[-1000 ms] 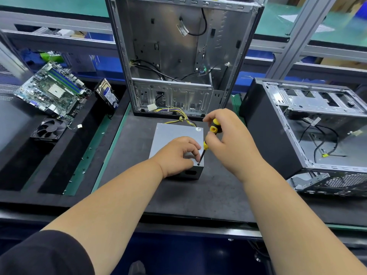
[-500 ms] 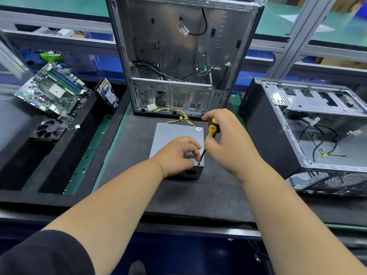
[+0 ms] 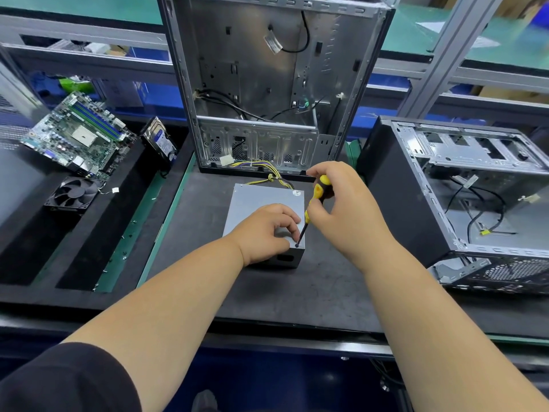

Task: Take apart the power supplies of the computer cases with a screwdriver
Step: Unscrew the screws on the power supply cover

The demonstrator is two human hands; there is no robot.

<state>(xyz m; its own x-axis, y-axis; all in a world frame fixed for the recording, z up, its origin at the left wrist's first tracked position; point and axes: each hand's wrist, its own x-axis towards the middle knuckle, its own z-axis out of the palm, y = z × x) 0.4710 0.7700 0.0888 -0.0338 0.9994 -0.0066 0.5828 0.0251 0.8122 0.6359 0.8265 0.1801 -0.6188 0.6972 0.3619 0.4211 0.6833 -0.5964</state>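
A grey power supply (image 3: pixel 261 197) lies flat on the dark mat in front of me, its yellow and black cables (image 3: pixel 267 176) running back into the upright open case (image 3: pixel 267 84). My left hand (image 3: pixel 264 233) rests on the supply's near part, fingers curled beside the screw at the near right corner. My right hand (image 3: pixel 341 209) grips a yellow-and-black screwdriver (image 3: pixel 315 200). Its tip sits on that corner screw, with the shaft leaning up and to the right.
A second open case (image 3: pixel 463 188) lies on its side at the right. On the black tray to the left sit a motherboard (image 3: pixel 80 132), a hard drive (image 3: pixel 160 141) and a fan (image 3: pixel 74 193). Small screws are scattered along the green strip (image 3: pixel 133 233).
My right hand's fingers have shifted on the screwdriver handle, turning it, while the tip stays on the same corner screw. The left hand and the power supply have kept still.
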